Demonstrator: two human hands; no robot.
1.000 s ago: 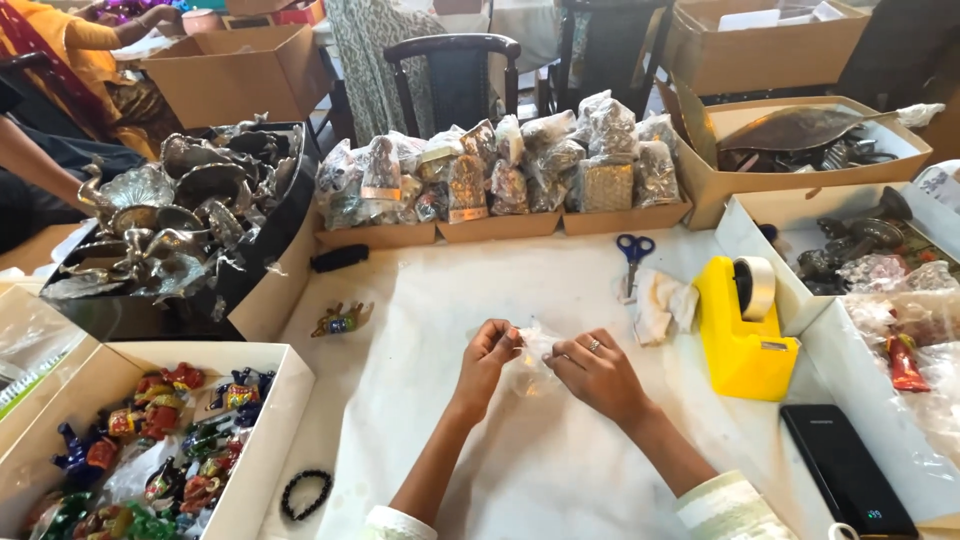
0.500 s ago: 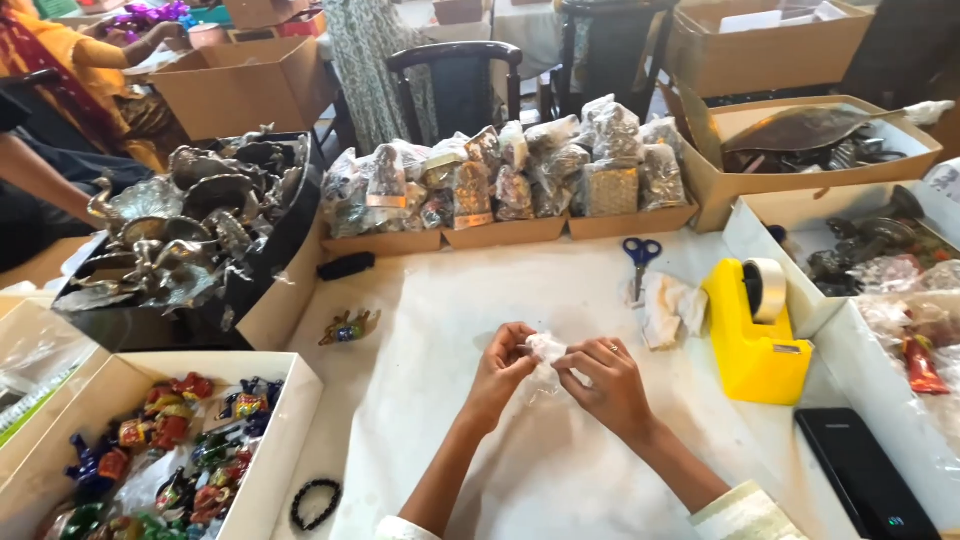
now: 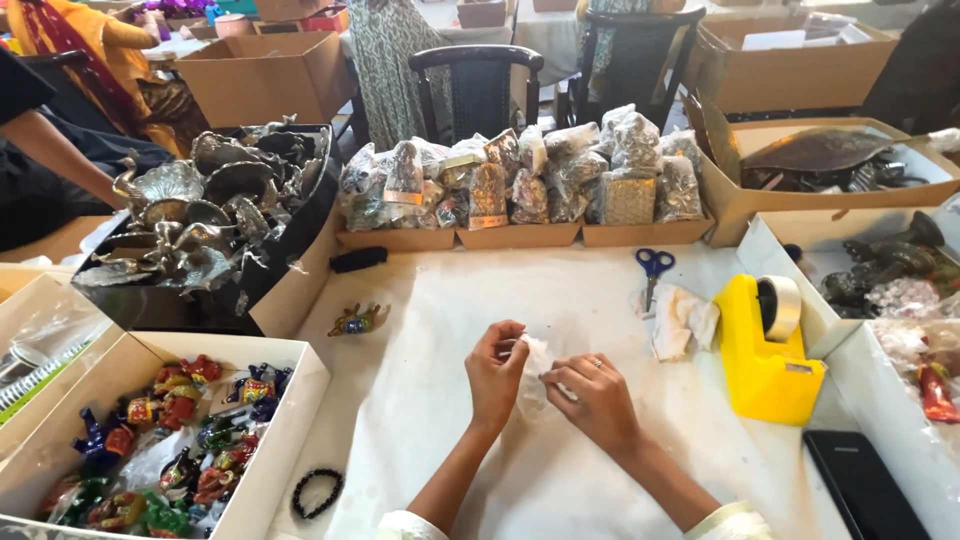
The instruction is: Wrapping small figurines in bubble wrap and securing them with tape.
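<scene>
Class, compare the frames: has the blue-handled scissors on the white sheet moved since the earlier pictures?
No. The scissors lie in the same place, just left of the yellow tape dispenser and in front of the row of bagged items.

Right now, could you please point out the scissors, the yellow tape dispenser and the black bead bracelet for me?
scissors (image 3: 653,266), head view, on the blue handles.
yellow tape dispenser (image 3: 760,365), head view, on its yellow body.
black bead bracelet (image 3: 318,493), head view, on the ring of beads.
</scene>
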